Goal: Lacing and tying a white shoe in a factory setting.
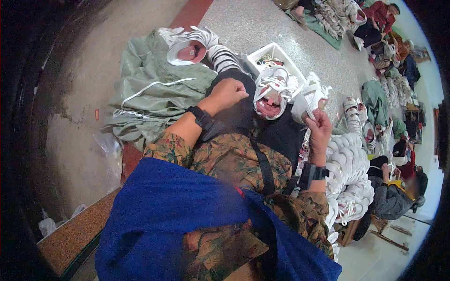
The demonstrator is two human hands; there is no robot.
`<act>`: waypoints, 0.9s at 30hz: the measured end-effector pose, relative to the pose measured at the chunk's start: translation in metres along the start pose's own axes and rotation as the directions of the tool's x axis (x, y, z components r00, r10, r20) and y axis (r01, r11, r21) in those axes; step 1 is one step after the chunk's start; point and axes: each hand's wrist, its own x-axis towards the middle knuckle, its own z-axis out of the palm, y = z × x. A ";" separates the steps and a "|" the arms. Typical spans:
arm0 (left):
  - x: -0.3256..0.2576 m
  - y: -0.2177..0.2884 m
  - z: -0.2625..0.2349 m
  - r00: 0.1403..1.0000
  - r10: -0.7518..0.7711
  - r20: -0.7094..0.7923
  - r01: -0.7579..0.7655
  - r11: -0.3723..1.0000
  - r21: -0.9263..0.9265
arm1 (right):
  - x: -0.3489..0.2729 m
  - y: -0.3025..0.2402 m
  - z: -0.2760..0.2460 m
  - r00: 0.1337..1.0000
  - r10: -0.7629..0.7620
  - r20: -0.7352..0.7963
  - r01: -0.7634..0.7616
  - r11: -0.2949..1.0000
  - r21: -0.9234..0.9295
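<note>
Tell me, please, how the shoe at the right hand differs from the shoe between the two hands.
The right-hand shoe is gripped by the right hand; the middle shoe is touched by neither hand. The right-hand shoe shows mostly its white outside, while the middle shoe turns its pink-lined opening toward the camera. Both are white.

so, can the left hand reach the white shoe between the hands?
Probably yes: the left hand is just beside the middle shoe, with nothing visible between; the right hand holds another shoe.
</note>
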 end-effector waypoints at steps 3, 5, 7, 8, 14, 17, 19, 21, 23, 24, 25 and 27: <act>0.003 -0.002 0.003 0.999 0.002 -0.036 -0.002 1.000 0.002 | -0.005 -0.009 0.007 0.958 -0.186 0.220 0.250 0.917 -0.311; 0.003 -0.003 0.005 0.999 -0.008 -0.054 0.009 1.000 0.013 | -0.015 0.000 0.032 0.917 -0.058 0.394 0.257 0.842 -0.474; 0.002 -0.003 0.005 0.993 0.025 -0.113 -0.025 1.000 0.002 | -0.015 0.016 0.064 0.853 -0.134 0.505 0.476 0.599 -0.644; 0.001 -0.003 0.005 0.995 0.020 -0.100 -0.021 1.000 -0.009 | -0.016 0.025 0.077 0.865 -0.034 0.501 0.450 0.496 -0.743; -0.001 -0.001 0.003 0.996 0.003 -0.090 -0.002 1.000 0.006 | 0.008 0.066 0.085 0.854 -0.104 0.510 0.520 0.229 -0.823; -0.002 -0.004 0.000 0.994 -0.004 -0.107 0.001 1.000 -0.025 | 0.025 0.054 0.052 0.930 0.122 0.347 0.150 0.735 -0.661; -0.002 -0.007 -0.002 0.990 0.004 -0.140 -0.012 0.998 -0.057 | 0.024 0.028 0.023 0.992 0.078 0.103 -0.013 0.853 -0.522; 0.001 -0.009 -0.003 0.992 -0.015 -0.122 0.004 0.995 -0.095 | 0.024 0.000 0.001 0.986 0.079 0.147 -0.050 0.980 -0.190; 0.003 -0.008 -0.004 0.993 -0.028 -0.112 0.015 0.993 -0.115 | 0.020 -0.009 0.001 0.990 0.057 0.130 -0.050 0.997 -0.052; 0.003 -0.006 -0.005 0.993 -0.025 -0.118 0.012 0.994 -0.110 | 0.017 -0.006 0.010 0.995 0.041 0.088 -0.009 0.940 -0.341; 0.003 -0.004 -0.005 0.991 -0.028 -0.130 0.015 0.995 -0.096 | 0.016 -0.003 0.019 0.996 0.064 0.058 -0.017 0.807 -0.590; 0.002 0.001 -0.008 0.993 -0.038 -0.108 0.028 0.995 -0.096 | 0.011 0.018 0.050 0.934 0.201 0.294 0.005 0.818 -0.575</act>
